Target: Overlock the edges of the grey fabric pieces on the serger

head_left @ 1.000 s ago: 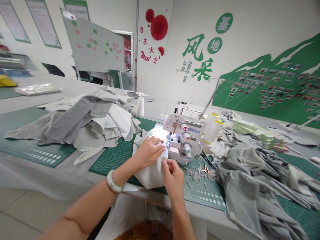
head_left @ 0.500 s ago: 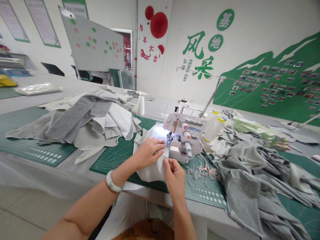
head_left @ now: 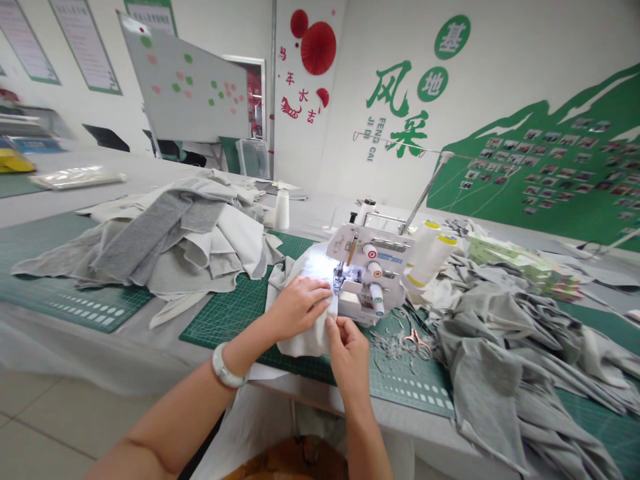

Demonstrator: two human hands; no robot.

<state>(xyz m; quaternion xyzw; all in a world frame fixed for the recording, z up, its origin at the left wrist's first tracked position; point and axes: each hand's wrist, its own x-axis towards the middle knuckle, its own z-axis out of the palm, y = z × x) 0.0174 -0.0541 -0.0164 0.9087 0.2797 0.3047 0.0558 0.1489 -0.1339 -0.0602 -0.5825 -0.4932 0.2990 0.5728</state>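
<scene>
A white overlock sewing machine [head_left: 370,273] with its lamp lit stands in front of me, and a light grey piece of fabric [head_left: 307,340] lies under its needle area. My left hand [head_left: 300,303] rests flat on the fabric just left of the presser foot, fingers stretched toward the needle. Nearer to me, my right hand [head_left: 349,343] pinches the fabric's right edge between thumb and fingers. The needle tip itself is too small to make out.
Heaped grey and white fabric pieces [head_left: 165,233] lie on the left, and more grey fabric [head_left: 500,373] on the right. Rose-coloured scissors [head_left: 417,343] and thread scraps [head_left: 393,347] lie right of the machine. Green cutting mats [head_left: 225,310] cover the table. Thread cones [head_left: 435,257] stand behind.
The fabric's near edge has drawn slightly away from me, toward the machine. Both hands keep nearly the same place and hold.
</scene>
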